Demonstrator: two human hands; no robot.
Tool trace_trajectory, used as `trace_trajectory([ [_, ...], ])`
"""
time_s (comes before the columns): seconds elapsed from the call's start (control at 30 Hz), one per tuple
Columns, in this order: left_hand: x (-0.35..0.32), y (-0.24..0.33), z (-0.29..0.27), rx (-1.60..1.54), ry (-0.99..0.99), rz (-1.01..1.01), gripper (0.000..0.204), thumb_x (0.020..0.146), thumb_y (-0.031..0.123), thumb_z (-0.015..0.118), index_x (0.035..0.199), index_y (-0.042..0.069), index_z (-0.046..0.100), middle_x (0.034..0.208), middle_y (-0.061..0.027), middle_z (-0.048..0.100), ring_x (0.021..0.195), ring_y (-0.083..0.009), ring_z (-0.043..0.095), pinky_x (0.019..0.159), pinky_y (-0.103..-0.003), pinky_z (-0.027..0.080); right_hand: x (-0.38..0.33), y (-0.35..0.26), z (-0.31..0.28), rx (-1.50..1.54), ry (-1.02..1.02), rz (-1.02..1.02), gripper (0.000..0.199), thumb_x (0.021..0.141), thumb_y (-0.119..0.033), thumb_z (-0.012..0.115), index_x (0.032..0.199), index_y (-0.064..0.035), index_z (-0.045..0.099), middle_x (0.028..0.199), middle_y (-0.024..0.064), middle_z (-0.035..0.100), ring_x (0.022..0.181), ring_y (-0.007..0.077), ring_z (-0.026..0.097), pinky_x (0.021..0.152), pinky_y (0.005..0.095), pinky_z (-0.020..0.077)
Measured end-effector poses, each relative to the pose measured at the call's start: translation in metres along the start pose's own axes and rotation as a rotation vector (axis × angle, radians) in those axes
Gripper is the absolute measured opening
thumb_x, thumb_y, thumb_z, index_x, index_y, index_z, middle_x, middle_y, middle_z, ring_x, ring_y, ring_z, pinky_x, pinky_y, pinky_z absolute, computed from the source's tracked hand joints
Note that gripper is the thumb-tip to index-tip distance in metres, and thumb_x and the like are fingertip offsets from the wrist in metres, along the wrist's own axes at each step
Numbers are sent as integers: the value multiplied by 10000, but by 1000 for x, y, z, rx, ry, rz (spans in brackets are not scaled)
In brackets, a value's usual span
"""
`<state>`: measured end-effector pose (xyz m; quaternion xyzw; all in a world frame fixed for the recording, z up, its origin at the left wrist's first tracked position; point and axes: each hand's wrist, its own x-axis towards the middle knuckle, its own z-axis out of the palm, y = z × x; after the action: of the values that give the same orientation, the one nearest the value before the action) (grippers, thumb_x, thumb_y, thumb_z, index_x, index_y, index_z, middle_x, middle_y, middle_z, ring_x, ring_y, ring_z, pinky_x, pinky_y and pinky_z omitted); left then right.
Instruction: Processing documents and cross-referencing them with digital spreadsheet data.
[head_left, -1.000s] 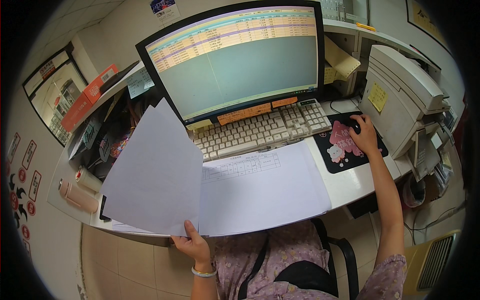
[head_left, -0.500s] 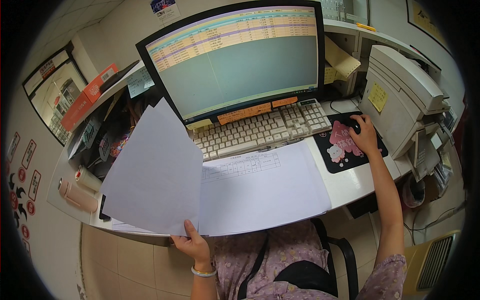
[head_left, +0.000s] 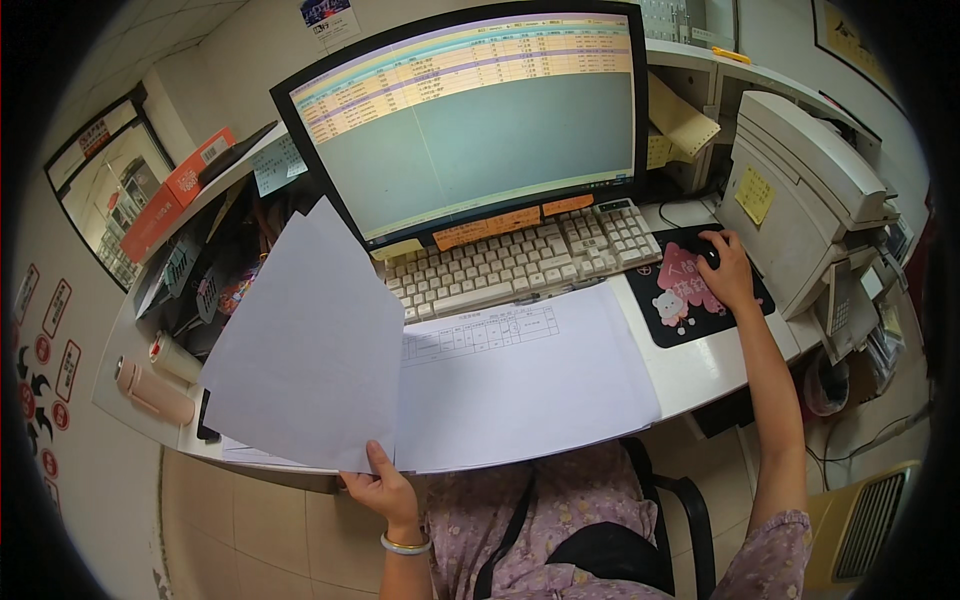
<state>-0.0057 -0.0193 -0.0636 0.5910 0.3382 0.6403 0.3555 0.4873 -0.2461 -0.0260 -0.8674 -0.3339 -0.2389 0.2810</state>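
Observation:
My left hand [head_left: 385, 490] pinches the lower corner of a white sheet of paper [head_left: 310, 350] and holds it lifted and tilted over the desk's left side. Under it lies a second, larger sheet [head_left: 530, 380] with a printed table along its top, flat in front of the keyboard [head_left: 520, 262]. My right hand [head_left: 725, 270] rests on a dark computer mouse [head_left: 708, 256] on a black mouse pad [head_left: 690, 300] with a pink cartoon picture. A large monitor [head_left: 480, 120] showing a spreadsheet stands behind the keyboard.
A grey printer [head_left: 810, 190] stands at the desk's right end. At the left are a pink bottle [head_left: 155, 392], a black phone [head_left: 205, 428], an orange box [head_left: 175, 190] on a shelf and stacked papers. A chair [head_left: 680, 500] is under me, and a waste bin [head_left: 825, 385] stands right.
The lifted sheet has shifted very slightly; both hands stay where they were.

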Motion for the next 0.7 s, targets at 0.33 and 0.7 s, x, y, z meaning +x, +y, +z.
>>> trace_trajectory([
  [0.33, 0, 1, 1, 8, -3, 22, 347, 976, 98, 547, 1243, -99, 444, 1166, -171, 597, 1006, -195, 590, 890, -297, 465, 0, 0, 0, 6, -1, -4, 397, 764, -197, 676, 1152, -147, 608, 1165, 150, 523, 1084, 343, 548, 935, 406, 458],
  [0.7, 0, -6, -1, 28, 23, -22, 368, 980, 140, 552, 1249, -88, 447, 1061, -148, 630, 848, -149, 609, 731, -241, 497, -1, -1, 0, 4, 14, -17, 400, 759, -212, 682, 1148, -154, 609, 1153, 149, 527, 1064, 349, 559, 917, 411, 467],
])
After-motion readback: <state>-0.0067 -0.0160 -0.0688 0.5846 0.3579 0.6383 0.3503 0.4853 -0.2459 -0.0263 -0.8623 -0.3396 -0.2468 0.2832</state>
